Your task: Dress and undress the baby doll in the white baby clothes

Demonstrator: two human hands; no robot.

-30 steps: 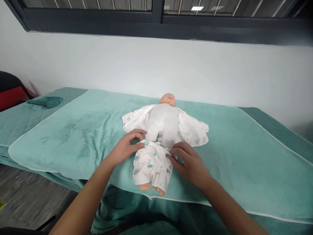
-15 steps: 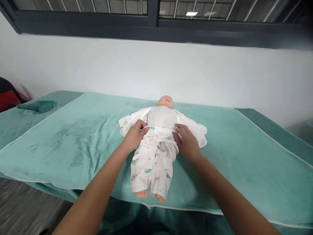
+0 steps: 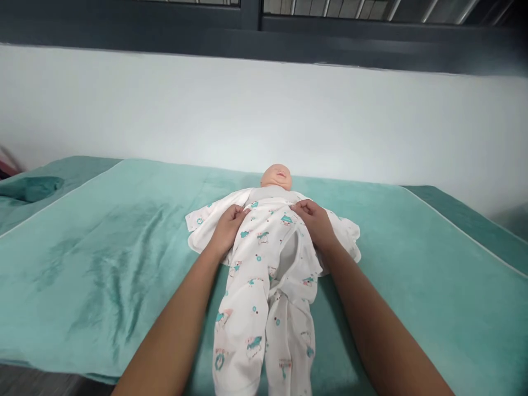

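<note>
A baby doll (image 3: 276,175) lies on its back, head toward the wall. White printed baby pants (image 3: 247,291) cover its legs and reach up over its belly to the chest. My left hand (image 3: 231,224) pinches the waistband on the left side. On the right side, my right hand (image 3: 314,219) has the waistband between thumb and fingers. A white baby jacket (image 3: 202,220) lies spread open under the doll, its sleeves out to both sides. Grey fabric shows through a gap at the front of the pants. The doll's feet are out of view.
The doll rests on a green plush cover (image 3: 124,247) with white piping over a bed or table. Behind it stands a white wall (image 3: 264,110) below a dark window frame (image 3: 165,38). A folded green cloth bulge (image 3: 33,188) sits at the far left.
Both hands have pulled the waistband up from the belly to the chest, so the pants now look stretched out and cover more of the torso. The view has moved closer.
</note>
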